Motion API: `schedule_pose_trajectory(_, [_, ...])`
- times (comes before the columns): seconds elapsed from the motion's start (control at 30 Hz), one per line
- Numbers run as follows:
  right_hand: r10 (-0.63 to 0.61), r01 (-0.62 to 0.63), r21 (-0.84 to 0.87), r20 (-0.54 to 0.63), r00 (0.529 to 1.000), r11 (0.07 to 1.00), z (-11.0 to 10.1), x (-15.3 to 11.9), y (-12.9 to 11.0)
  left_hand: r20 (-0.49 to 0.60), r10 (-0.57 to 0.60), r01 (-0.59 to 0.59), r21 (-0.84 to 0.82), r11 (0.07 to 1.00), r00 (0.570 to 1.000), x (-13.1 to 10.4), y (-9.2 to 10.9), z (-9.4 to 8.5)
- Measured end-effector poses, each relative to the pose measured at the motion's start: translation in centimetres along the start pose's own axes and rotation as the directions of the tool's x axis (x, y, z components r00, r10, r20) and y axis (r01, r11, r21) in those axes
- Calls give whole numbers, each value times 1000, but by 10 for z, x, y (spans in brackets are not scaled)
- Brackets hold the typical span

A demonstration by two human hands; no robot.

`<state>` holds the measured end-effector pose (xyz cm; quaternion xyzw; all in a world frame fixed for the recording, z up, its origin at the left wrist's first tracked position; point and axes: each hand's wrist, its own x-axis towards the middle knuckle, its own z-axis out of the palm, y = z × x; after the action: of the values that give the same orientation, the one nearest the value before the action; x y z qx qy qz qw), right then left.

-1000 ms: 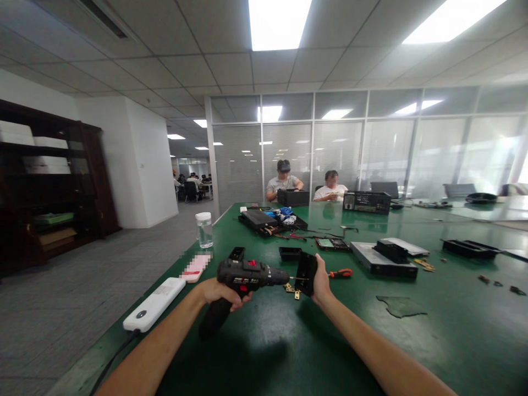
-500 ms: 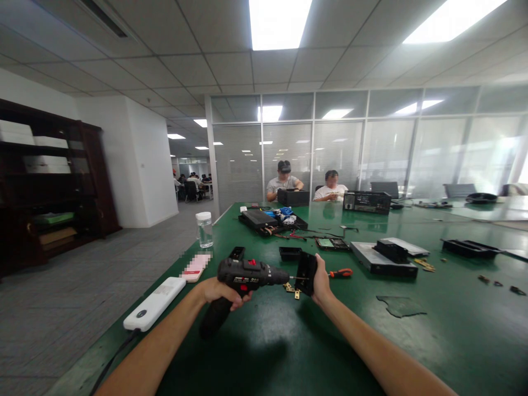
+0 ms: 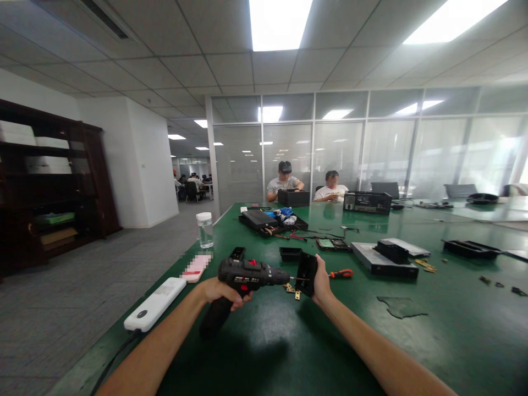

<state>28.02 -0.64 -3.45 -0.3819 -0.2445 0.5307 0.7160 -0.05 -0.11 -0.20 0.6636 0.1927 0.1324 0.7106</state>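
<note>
My left hand (image 3: pixel 226 292) is closed round the grip of a black cordless drill (image 3: pixel 243 273), whose chuck points right. The drill's thin bit reaches the face of a small black part (image 3: pixel 306 274). My right hand (image 3: pixel 320 280) holds that part upright from its right side, above the table. Just below the bit, small brass-coloured pieces (image 3: pixel 297 293) lie on the green table (image 3: pixel 322 352). Behind the black part sits a small black tray (image 3: pixel 290 253). An orange-handled screwdriver (image 3: pixel 342 273) lies to the right of my right hand.
To the left are a white power strip (image 3: pixel 155 303), a phone (image 3: pixel 197 268) and a clear jar (image 3: pixel 204 231). A silver-and-black case (image 3: pixel 383 259) and a glass-like sheet (image 3: pixel 401 307) lie right. Two people (image 3: pixel 284 182) sit at the far side.
</note>
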Motion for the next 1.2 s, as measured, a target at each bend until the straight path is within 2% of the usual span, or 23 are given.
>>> schedule_pose_trajectory(0.6, [-50, 49, -31, -17, 999, 998, -3, 4, 3, -9, 25, -25, 24, 999, 1000, -1, -1, 0])
schedule_pose_trajectory(0.9, [-37, 37, -26, -12, 999, 999, -3, 5, 3, 0, 40, -40, 31, 999, 999, 0, -1, 0])
schedule_pose_trajectory(1.2, [-3, 3, 3, -5, 1000, 1000, -2, 3, 2, 11, -2, 2, -3, 1000, 1000, 0, 0, 0])
